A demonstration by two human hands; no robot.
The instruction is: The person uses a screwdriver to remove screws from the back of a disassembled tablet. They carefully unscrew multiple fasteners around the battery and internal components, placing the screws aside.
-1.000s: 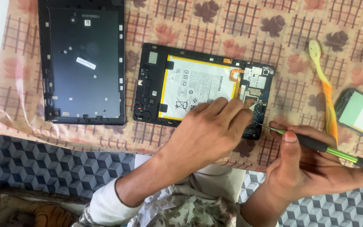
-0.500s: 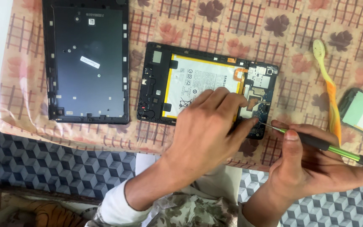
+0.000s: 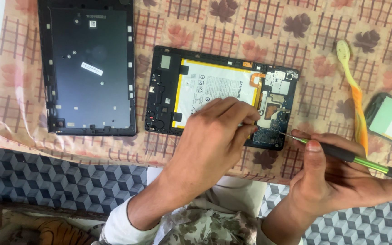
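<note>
i see the opened tablet lying flat on the surface, long axis left to right, circuit-board end to my right. my left hand is closed, pinching something small i cannot make out. my right hand is closed round the screwdriver, tip pointing left at the board. i judge it thin and fragile; hold by the frame edges.

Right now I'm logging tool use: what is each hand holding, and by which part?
The right hand holds a screwdriver by its black and green handle. The left hand rests on the opened tablet; whether it pinches anything cannot be told.
</note>
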